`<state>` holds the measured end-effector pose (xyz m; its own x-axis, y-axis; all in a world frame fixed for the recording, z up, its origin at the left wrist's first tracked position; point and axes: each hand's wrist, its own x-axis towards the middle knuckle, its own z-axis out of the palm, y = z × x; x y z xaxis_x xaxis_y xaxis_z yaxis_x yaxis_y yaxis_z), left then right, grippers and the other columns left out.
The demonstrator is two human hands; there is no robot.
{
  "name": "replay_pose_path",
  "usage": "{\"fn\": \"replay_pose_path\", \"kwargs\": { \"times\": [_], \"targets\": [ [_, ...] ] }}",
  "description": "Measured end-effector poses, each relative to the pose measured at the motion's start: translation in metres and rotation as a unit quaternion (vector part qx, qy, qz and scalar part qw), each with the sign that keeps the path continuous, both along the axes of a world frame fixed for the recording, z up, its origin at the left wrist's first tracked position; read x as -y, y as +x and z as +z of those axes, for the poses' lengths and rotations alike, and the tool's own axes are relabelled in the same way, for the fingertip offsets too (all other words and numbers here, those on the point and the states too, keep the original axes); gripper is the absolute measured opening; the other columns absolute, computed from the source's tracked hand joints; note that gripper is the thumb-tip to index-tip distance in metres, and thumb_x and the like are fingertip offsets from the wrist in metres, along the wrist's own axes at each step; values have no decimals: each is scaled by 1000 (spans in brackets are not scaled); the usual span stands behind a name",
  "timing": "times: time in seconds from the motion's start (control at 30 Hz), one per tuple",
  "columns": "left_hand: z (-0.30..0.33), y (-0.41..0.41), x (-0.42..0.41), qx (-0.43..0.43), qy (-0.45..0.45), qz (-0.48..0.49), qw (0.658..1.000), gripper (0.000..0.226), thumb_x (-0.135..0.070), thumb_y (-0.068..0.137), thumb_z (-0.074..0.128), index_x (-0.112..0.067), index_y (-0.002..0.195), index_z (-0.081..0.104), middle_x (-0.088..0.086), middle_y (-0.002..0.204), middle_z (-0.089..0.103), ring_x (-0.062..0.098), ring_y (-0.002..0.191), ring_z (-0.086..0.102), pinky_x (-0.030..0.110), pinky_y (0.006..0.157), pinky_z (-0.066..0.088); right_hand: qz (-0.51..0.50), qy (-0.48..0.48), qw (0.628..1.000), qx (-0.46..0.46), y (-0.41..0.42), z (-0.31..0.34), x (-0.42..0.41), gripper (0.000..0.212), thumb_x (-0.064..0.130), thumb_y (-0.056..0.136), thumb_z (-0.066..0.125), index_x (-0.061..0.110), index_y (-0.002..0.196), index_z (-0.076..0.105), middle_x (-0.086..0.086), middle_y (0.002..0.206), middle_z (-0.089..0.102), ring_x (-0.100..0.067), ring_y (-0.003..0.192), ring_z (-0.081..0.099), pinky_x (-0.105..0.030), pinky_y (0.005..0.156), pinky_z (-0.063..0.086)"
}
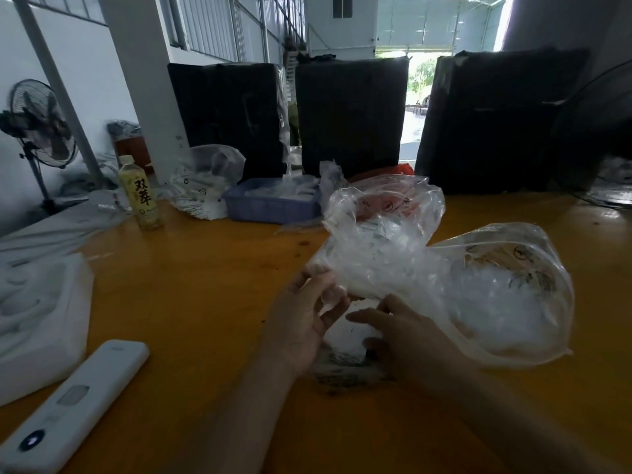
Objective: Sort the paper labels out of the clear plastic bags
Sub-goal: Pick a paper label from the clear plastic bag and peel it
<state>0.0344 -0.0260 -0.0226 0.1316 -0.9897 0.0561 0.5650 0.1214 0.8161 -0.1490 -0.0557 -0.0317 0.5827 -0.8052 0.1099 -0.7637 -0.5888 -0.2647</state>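
Clear plastic bags (383,241) lie crumpled in a heap at the centre of the frame on the orange counter (205,285), with a larger puffed bag (509,295) just to their right holding more crumpled clear film. The left hand (304,323) pinches the near edge of the heap between thumb and curled fingers. The right hand (400,333) has its fingers bent down onto a pale printed piece, perhaps a paper label (349,340), lying between the two hands; whether it truly grips it I cannot tell.

Toward the upper middle sits a blue basket (270,210) with white scraps in it, and left of it another filled clear bag (205,179) and a yellow drink bottle (140,193). A white remote-like device (71,408) lies at lower left. Three dark wrapped bundles (349,114) stand along the counter's far edge, and a fan (37,124) stands at far left.
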Motion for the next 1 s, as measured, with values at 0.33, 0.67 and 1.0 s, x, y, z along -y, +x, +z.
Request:
{"fn": "replay_pose_path", "kwargs": {
  "times": [0.33,0.67,1.0],
  "targets": [
    [1,-7,-3,120,45,26,991,20,-21,96,72,-32,81,79,-5,81,70,2,76,70,24,62,52,-10,-7,999,-40,-4,0,4,56,43,95,67,32,147,50,5,134,42,-17,111,55,-27,98,48],
    [-1,-9,2,8,52,39,998,15,-6,92,74,-3,106,74,20,108,79,30,98,80,21,72,62,-49,-77,988,125,-18,15,3,12,32,100,61,37,90,60,21,87,51,0,74,52,-12,61,38],
    [1,-13,2,32,51,58,996,25,-22,91,71,-5,109,77,14,108,81,22,98,79,26,71,63,-118,201,863,449,-34,26,7,24,27,99,66,17,78,74,-9,62,63,-18,54,52,-34,59,46]
  ]
}}
